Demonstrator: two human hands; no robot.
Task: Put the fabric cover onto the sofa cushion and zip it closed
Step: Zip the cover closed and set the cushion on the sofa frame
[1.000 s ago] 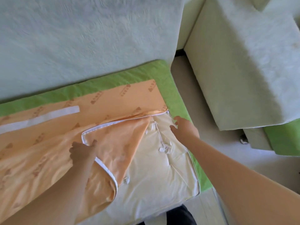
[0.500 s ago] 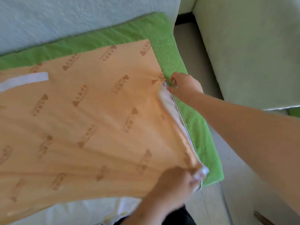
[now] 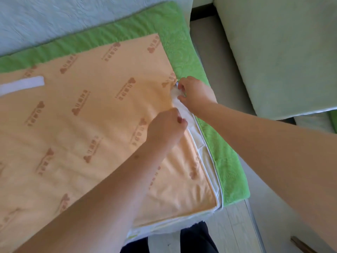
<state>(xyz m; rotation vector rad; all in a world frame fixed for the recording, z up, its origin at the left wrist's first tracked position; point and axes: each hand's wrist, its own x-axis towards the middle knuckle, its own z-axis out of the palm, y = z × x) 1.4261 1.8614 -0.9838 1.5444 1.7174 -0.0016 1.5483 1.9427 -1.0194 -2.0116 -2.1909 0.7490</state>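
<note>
The right hand (image 3: 196, 94) sits at the far end of the cushion's side opening, its fingers curled together and pinched at the small zipper pull (image 3: 176, 85), though what exactly lies between the fingertips is too small to make out. The left hand (image 3: 166, 127), just nearer along the same edge, is closed in a loose fist that grips the orange cover (image 3: 94, 114) where it meets the opening. Between and below the two hands the zipper (image 3: 209, 156) stands unzipped, a white-edged gap showing the cream cushion (image 3: 204, 157) inside. The cover, printed with brown logos and bearing a white strip (image 3: 21, 85) at its left, lies spread flat across the cushion's top. Cushion and cover rest on a green quilted pad (image 3: 182, 46), with a pale sofa back (image 3: 73, 19) behind and another pale sofa section (image 3: 282, 57) to the right, across a strip of floor (image 3: 235, 232).
</note>
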